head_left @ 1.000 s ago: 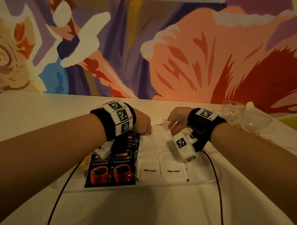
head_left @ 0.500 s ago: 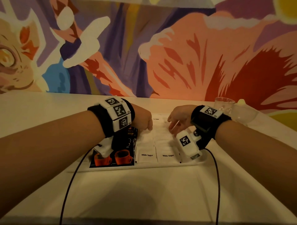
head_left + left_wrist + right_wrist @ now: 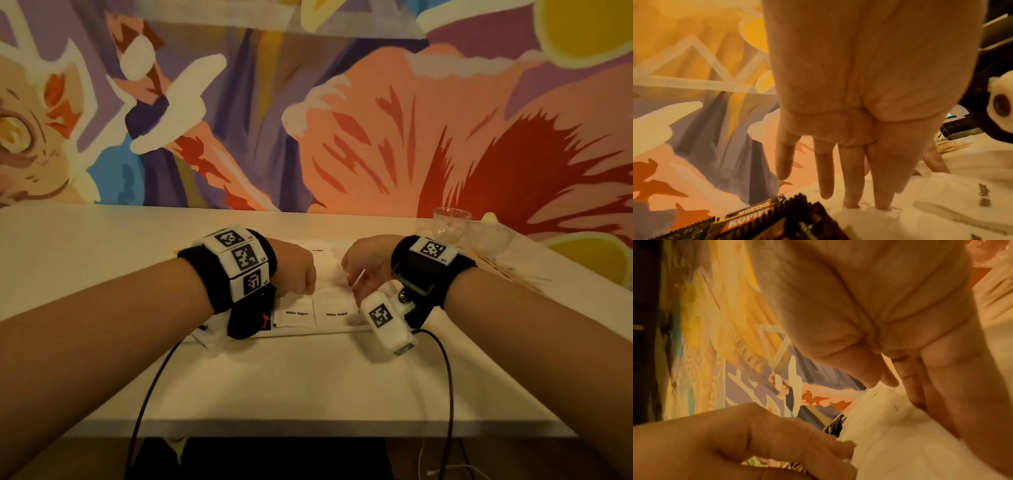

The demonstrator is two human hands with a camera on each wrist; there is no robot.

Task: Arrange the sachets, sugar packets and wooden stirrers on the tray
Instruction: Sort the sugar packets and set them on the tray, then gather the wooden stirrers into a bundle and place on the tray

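A white tray (image 3: 308, 331) lies on the table with rows of white sugar packets (image 3: 296, 314) in its middle. Black Kopiko coffee sachets (image 3: 756, 222) lie at its left, mostly hidden under my left wrist in the head view. My left hand (image 3: 307, 287) points down, its straight fingertips (image 3: 851, 204) pressing on the sugar packets (image 3: 900, 224). My right hand (image 3: 352, 282) is close beside it over the same rows, its fingers (image 3: 918, 395) touching the packets (image 3: 890, 443). Neither hand grips anything. Wooden stirrers (image 3: 507, 274) lie loose on the table, right of the tray.
Clear glass cups (image 3: 451, 223) stand at the back right near the painted wall. The table's front edge (image 3: 308, 428) is near me. Cables run from both wrists off that edge.
The head view has tilted up, so the tray sits farther off and lower in frame. Both hands stay over the sugar packet rows, barely shifted.
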